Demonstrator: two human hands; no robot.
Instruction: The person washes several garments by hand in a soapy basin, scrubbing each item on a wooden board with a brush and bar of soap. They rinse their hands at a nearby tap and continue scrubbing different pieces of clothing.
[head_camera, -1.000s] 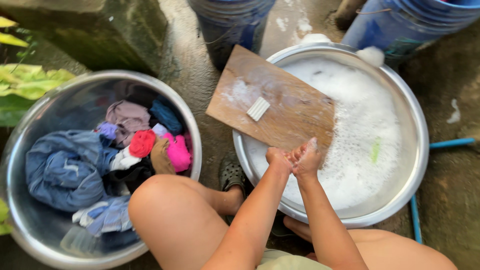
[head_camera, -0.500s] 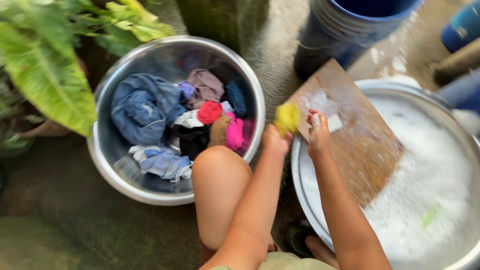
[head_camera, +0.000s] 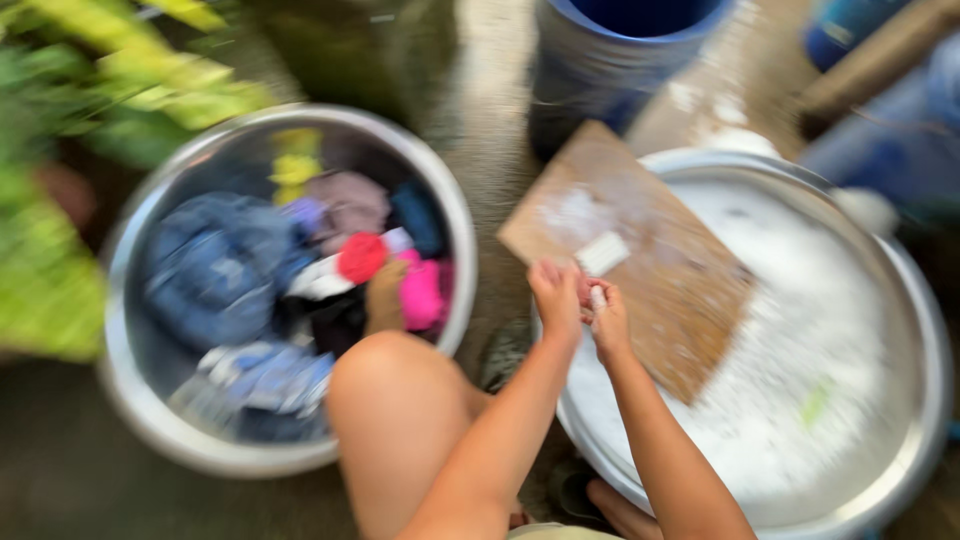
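Head view, blurred by motion: both hands meet over the near corner of the wooden washboard (head_camera: 640, 265), which leans tilted on the rim of the suds-filled metal basin (head_camera: 905, 300). Left hand (head_camera: 556, 295) and right hand (head_camera: 607, 318) press together, closed around a small reddish scrap of cloth (head_camera: 585, 292); the cloth sits between the palms, just off the board's near edge. A white soap bar (head_camera: 602, 254) lies on the board just beyond the knuckles, the left hand slightly nearer. The board's long axis runs from the hands diagonally away to the right. Left of the board stands a second metal basin (head_camera: 140, 400) heaped with coloured laundry (head_camera: 300, 270); a blue bucket (head_camera: 620, 60) stands beyond the board
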